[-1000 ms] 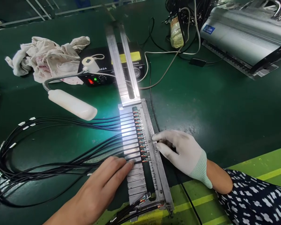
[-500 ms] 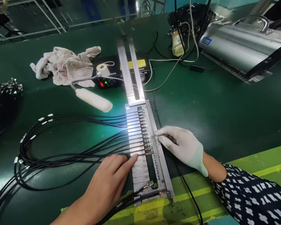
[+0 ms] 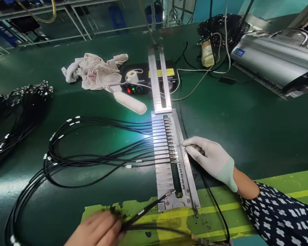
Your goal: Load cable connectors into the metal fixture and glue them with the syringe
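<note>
Left hand (image 3: 97, 230): I am pulling it back from the metal fixture (image 3: 169, 160) to the near edge, pinching loose black cables (image 3: 143, 218) | Right hand (image 3: 207, 159): gloved, fingers half-curled, still resting on the fixture's right rail | Meaning: I am probably fetching the next cable.

Left hand (image 3: 97, 230) pinching; gloved right hand (image 3: 210, 159) flat
</note>
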Demonstrator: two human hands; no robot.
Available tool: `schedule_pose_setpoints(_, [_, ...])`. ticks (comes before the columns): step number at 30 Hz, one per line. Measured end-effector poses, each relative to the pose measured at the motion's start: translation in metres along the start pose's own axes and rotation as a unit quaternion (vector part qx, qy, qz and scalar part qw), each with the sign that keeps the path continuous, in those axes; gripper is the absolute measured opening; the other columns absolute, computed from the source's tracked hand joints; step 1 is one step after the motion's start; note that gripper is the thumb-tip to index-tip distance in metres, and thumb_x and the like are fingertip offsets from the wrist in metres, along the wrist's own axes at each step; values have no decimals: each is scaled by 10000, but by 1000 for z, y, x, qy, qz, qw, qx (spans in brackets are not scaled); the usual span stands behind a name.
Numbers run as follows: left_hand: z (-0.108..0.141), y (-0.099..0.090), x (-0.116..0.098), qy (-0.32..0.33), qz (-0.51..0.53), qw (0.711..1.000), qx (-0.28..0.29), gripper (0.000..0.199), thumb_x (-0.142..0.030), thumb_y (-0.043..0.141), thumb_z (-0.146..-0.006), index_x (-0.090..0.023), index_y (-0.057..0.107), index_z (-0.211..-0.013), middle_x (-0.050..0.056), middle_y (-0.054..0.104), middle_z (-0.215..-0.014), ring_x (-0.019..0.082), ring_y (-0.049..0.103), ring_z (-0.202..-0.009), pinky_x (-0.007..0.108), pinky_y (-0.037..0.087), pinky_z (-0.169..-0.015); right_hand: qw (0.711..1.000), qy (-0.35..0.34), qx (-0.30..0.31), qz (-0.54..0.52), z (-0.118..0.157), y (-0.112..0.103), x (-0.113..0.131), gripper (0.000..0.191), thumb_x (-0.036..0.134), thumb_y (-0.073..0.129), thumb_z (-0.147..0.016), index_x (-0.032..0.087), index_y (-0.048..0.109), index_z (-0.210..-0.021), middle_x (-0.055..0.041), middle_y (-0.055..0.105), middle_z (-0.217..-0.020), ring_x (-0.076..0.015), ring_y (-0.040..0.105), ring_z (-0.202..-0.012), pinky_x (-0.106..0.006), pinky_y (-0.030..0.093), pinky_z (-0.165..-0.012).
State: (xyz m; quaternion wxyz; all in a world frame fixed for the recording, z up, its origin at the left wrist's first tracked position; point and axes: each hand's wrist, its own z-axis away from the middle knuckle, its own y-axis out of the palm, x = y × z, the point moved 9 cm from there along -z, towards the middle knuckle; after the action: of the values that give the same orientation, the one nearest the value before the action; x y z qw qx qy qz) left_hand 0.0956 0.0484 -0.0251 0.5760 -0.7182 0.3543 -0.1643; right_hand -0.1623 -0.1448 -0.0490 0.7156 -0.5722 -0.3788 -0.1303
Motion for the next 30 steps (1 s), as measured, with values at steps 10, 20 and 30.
schedule_pose_setpoints(10, [-36,-6,70,107,67,983,135,281,-39,371,-839,-139,517,-1058,99,520,-898,162,456,-783,304,369,-691,1000,1,-11,18,1,1,2,239,341,449,-919,279,638,-1053,35,656,-933,-125,598,-808,-279,469,-733])
schedule_pose_setpoints(20, [-40,-5,55,-107,-2,994,40,185,-218,497,-925,-161,542,-1095,39,593,-987,147,505,-878,283,371,-794,1000,14,-3,15,1,1,3,239,324,469,-913,259,638,-1068,15,655,-977,-131,600,-822,-275,476,-729])
schedule_pose_setpoints(30, [-96,23,13,-47,199,979,26,297,28,478,-858,-107,531,-1117,87,521,-1015,120,447,-936,238,396,-834,999,-46,-22,-11,7,-2,7,240,276,491,-918,263,603,-1130,19,624,-888,-114,568,-813,-282,458,-778])
